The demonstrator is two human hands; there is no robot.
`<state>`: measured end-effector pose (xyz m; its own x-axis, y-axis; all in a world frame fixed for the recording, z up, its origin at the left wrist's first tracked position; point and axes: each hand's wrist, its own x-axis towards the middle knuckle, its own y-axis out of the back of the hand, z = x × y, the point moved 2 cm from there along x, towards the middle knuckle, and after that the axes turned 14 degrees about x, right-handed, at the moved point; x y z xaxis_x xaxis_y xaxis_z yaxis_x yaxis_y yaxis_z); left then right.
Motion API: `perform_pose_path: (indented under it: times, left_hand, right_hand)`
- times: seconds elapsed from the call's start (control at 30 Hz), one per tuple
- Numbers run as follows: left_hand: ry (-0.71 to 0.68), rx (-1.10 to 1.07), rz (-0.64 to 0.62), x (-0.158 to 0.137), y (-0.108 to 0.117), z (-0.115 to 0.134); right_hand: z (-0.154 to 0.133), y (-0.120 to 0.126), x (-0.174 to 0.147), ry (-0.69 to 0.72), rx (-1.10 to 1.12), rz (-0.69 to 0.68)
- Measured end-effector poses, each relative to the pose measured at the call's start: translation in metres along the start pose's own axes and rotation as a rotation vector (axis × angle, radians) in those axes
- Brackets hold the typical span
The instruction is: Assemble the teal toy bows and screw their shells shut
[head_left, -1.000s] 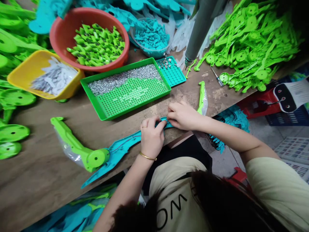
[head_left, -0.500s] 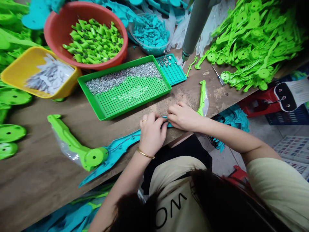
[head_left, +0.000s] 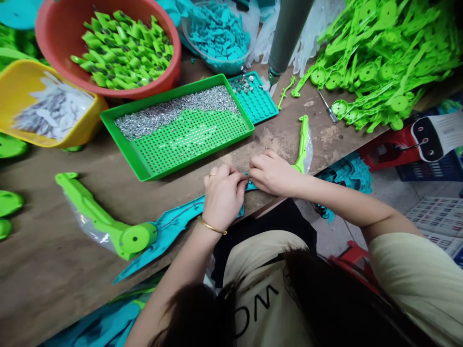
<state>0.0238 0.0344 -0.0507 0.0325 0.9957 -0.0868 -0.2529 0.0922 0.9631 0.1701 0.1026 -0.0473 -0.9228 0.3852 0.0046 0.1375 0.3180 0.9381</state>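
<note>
A long turquoise plastic shell (head_left: 181, 215) lies along the table's front edge, a thin dark wire running in its hollow. My left hand (head_left: 224, 195) is over its middle, thumb and forefinger pinched together on something too small to make out. Close beside it, my right hand (head_left: 273, 172) has its fingers curled down onto the shell, gripping it. The fingertips of both hands nearly meet. At the shell's left end sits a green plastic arm (head_left: 104, 219) with a round hub and clear film. Another green arm (head_left: 303, 144) sticks up past my right hand.
Beyond my hands lie a green perforated tray (head_left: 144, 166) of small screws and a turquoise tray (head_left: 260, 103) with small metal pieces. A red basin (head_left: 50, 43), a yellow bin (head_left: 10, 91) and a hanging power screwdriver (head_left: 289, 33) stand behind. Green parts (head_left: 379, 62) are heaped right, near a small screwdriver (head_left: 327, 107).
The view has shifted slightly, so the trays and basin sit further left. My left hand has moved a little left from my right, showing more of the shell between them.
</note>
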Motion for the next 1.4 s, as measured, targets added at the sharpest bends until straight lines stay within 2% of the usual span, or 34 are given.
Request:
perform_pose_path:
  times: [0.27,0.43,0.7,0.83,1.07,1.3,1.4]
  left_hand:
    - [-0.028,0.044,0.129,-0.006,-0.006,0.003]
    - [-0.071,0.021,0.227,-0.011,-0.012,-0.001]
    - [-0.114,-0.015,0.258,-0.015,-0.016,-0.004]
    - [-0.136,0.005,0.278,-0.016,-0.017,-0.004]
    - [-0.144,-0.003,0.251,-0.014,-0.016,-0.004]
    - [-0.146,0.019,0.211,-0.012,-0.014,-0.003]
    - [-0.135,0.019,0.204,-0.012,-0.015,-0.002]
  right_hand:
    - [-0.003,0.004,-0.001,-0.158,0.132,-0.067]
    - [-0.003,0.004,-0.004,-0.151,0.179,-0.034]
    - [0.001,-0.001,-0.008,-0.297,0.419,0.013]
    - [0.000,0.005,-0.002,-0.360,0.502,-0.030]
    - [-0.005,0.017,0.016,-0.380,0.374,-0.247]
    - [-0.022,0.019,0.025,-0.327,0.219,-0.290]
    - [-0.021,0.022,0.024,-0.347,0.203,-0.293]
